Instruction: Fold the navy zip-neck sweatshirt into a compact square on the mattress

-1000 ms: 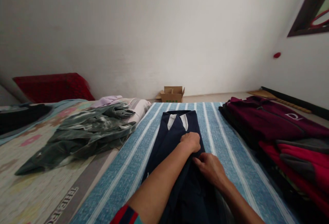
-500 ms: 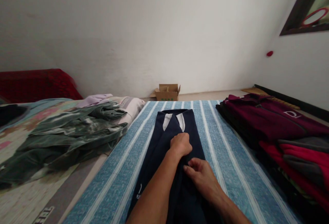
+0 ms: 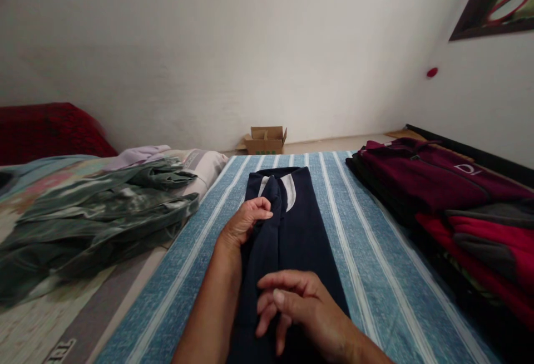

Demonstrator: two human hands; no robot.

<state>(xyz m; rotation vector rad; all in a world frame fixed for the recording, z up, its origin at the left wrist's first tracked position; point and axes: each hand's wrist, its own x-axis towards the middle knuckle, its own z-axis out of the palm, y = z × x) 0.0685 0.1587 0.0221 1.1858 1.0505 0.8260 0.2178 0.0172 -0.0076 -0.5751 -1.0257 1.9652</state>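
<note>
A long navy garment [image 3: 306, 230] lies lengthwise on the blue striped cloth, with two pale grey patches [image 3: 288, 191] close to its far end. Whether it is trousers or a top I cannot tell. My left hand [image 3: 246, 222] pinches a lifted fold of the garment along its left side, just below the patches. Nearer to me, my right hand [image 3: 300, 305] is over the lower part of the garment, its fingers apart and holding nothing. My forearms and hands hide the garment's near part.
Crumpled grey-green clothes [image 3: 108, 219] lie on the left. On the right is a stack of folded clothes with a maroon top [image 3: 434, 175] and red ones [image 3: 492, 241]. An open cardboard box [image 3: 266, 142] stands by the wall, beyond the striped cloth [image 3: 200, 258].
My left hand has shifted left, lifting a fold that now partly covers the left grey patch. My right hand has let go of the fabric, come nearer to me and spread its fingers.
</note>
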